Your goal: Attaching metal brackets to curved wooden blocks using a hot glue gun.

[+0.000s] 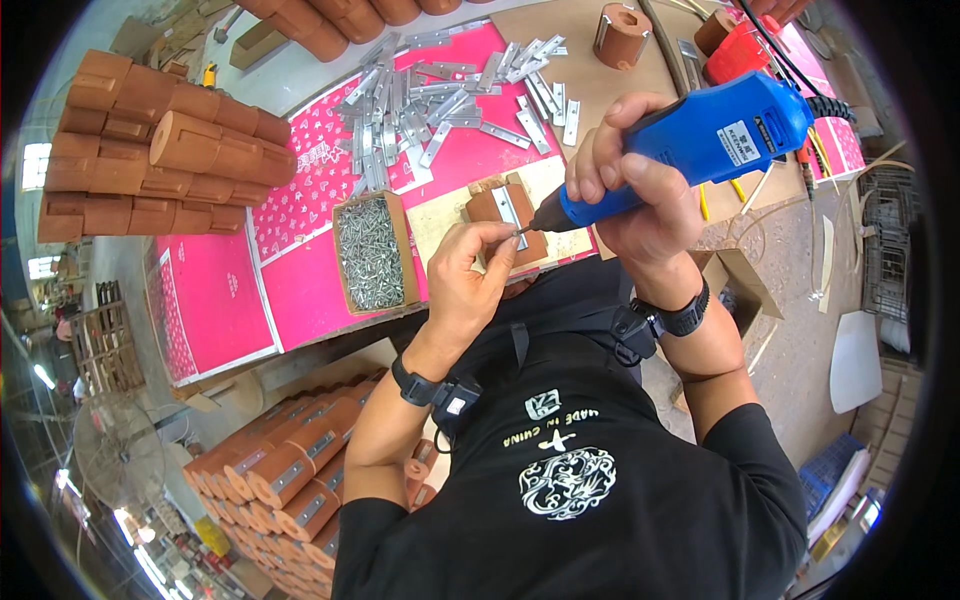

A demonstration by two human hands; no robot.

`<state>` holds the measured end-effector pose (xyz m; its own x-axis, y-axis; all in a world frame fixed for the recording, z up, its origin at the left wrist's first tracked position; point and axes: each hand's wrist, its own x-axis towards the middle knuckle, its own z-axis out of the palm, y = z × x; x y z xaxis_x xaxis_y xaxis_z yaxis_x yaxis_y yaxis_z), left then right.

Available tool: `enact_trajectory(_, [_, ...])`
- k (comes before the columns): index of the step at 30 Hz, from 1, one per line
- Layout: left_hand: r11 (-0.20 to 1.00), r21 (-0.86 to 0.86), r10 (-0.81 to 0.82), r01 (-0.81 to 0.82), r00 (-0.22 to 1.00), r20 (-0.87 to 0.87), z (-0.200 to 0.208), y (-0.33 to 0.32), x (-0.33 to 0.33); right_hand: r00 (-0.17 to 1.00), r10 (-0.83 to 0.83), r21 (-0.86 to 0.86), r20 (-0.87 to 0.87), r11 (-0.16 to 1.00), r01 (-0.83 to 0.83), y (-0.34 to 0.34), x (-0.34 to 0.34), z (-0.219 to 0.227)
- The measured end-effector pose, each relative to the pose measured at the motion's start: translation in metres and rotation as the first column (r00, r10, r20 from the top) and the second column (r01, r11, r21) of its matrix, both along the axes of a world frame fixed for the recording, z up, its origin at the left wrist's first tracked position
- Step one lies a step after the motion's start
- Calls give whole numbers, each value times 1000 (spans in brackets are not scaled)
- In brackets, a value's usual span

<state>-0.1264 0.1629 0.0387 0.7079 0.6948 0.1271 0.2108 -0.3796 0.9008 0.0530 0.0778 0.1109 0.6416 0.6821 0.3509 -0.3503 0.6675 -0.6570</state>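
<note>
My right hand is wrapped round a blue electric screwdriver, its dark nose slanting down to the left. The bit's tip meets the fingertips of my left hand, which are pinched over a metal strip. Whatever sits between those fingertips is too small to make out. The strip lies on a reddish-brown clay-coloured block on a pale board at the table's near edge. Left of it stands an open cardboard box full of loose screws.
Loose metal strips lie heaped on the pink table cover. Brown cylinders are stacked at the left, and more with strips stand below the table. One upright cylinder and a red container sit far right.
</note>
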Motion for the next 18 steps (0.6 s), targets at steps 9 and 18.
enact_trajectory(9, [978,200,-75,56,993,90,3,2,2,1000,9,-17,-4,1000,-9,-4,-2,8])
enact_trajectory(18, [967,252,-68,43,994,89,-2,0,6,998,43,-69,38,997,-40,-3,-7,1])
